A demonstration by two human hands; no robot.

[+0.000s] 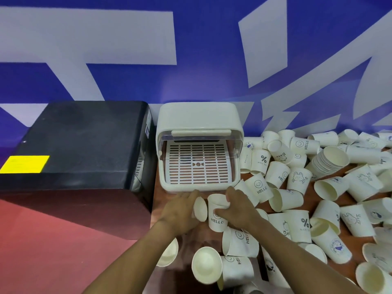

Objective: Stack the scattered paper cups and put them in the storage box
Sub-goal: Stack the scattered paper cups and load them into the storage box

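While loose cups cover the bench (pixel 169 200), a person's right hand (pixel 237 209) grips a HELLO cup (pixel 216 217) and the left hand (pixel 180 211) holds another cup (pixel 200 209), just before the open, empty storage box (pixel 199 145); nesting them likely comes next.

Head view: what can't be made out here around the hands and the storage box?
- Left hand: its fingers hide most of the cup it holds.
- Storage box: rear interior shadowed under the raised lid.
- Yellow label: text blurred.
- Cups at the right edge: cut off.

Bright even light, soft shadows, wide-angle edge bending, slight blur
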